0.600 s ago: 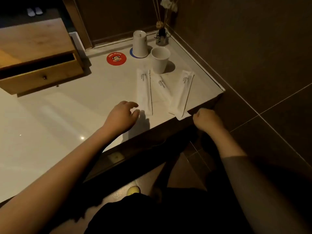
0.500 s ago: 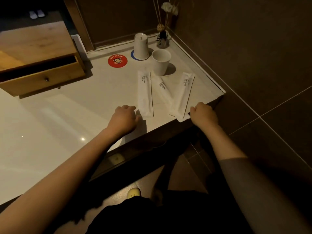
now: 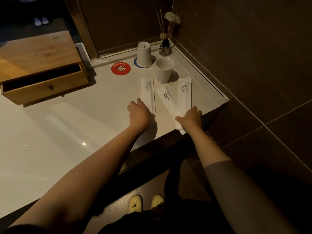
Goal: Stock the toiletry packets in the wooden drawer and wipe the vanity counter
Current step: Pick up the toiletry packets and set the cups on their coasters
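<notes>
Three long white toothbrush packets lie side by side near the right front corner of the white vanity counter (image 3: 50,132): a left packet (image 3: 147,92), a middle packet (image 3: 166,98) and a right packet (image 3: 185,92). My left hand (image 3: 139,114) rests palm down on the near end of the left packet, fingers spread. My right hand (image 3: 190,117) lies flat over the near ends of the middle and right packets at the counter's edge. The wooden drawer (image 3: 43,88) stands pulled open at the left; its inside is dark.
An upright white cup (image 3: 164,70) stands just behind the packets, an upturned cup (image 3: 144,54) on a blue coaster behind it. A red round coaster (image 3: 120,69) and a reed diffuser (image 3: 165,46) sit near the back wall. Dark tiled wall bounds the right side.
Both hands have moved forward from the counter's front edge onto the near ends of the packets. The packets, cups and drawer have not shifted.
</notes>
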### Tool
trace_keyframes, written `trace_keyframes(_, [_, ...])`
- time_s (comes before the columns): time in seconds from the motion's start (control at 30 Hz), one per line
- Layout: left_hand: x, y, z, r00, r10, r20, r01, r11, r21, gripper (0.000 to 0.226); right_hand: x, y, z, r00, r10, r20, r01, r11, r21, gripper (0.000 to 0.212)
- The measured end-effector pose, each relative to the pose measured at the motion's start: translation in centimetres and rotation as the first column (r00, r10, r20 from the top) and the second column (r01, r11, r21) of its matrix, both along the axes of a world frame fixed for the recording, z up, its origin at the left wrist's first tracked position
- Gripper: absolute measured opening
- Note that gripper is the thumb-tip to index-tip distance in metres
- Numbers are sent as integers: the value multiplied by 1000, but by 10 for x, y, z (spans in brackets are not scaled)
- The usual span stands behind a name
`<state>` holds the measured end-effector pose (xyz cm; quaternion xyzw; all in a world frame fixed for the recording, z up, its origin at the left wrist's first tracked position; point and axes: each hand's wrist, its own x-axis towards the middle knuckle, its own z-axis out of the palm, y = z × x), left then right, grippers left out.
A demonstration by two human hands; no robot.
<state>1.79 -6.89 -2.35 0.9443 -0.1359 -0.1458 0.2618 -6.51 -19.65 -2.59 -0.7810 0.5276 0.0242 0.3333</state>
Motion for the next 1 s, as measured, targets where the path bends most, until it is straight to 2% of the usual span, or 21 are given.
trace_keyframes(0.1, [8, -5, -1, 992, 59, -109, -67, 995, -76, 64, -5, 3, 0, 1000, 8, 11, -8, 1000, 20, 63])
trace_keyframes(0.2, [13, -5, -3, 982, 49, -181, -71, 990, -119, 67, -10, 5, 1, 998, 49, 29, -49, 999, 19, 50])
trace_keyframes(0.23, [14, -4, -1, 975, 44, -218, -74, 989, -131, 61, -12, 4, 1, 997, 48, 56, -50, 998, 41, 45])
trace_keyframes(0.33, [15, 7, 7, 924, 59, -377, -191, 927, -323, 6, -19, 4, 5, 979, -11, 202, -24, 985, 172, 36])
trace_keyframes(0.4, [15, 17, 10, 850, 61, -524, -321, 848, -422, 3, -25, 7, 13, 948, -73, 310, -11, 966, 260, 33])
trace_keyframes(0.53, [13, 33, 13, 697, -90, -712, -493, 661, -566, 35, -36, 27, 35, 856, -198, 478, -5, 921, 389, 34])
trace_keyframes(0.63, [10, 41, 15, 670, -178, -721, -502, 607, -616, 43, -33, 52, 48, 809, -215, 547, -83, 880, 468, 34])
trace_keyframes(0.7, [8, 44, 16, 679, -216, -702, -480, 593, -646, 46, -24, 67, 51, 813, -146, 564, -139, 891, 431, 35])
trace_keyframes(0.77, [6, 46, 17, 674, -248, -696, -497, 546, -675, 39, -13, 76, 48, 833, -12, 554, -185, 936, 298, 38])
trace_keyframes(0.87, [6, 48, 23, 614, -283, -736, -590, 455, -667, 30, -1, 83, 43, 887, 231, 399, -286, 954, 84, 50])
trace_keyframes(0.93, [8, 50, 25, 635, -297, -713, -551, 473, -688, 29, 3, 89, 42, 882, 335, 332, -377, 923, 70, 54])
trace_keyframes(1.0, [10, 51, 29, 695, -270, -667, -480, 516, -709, 32, 9, 96, 44, 863, 397, 313, -440, 895, 78, 55])
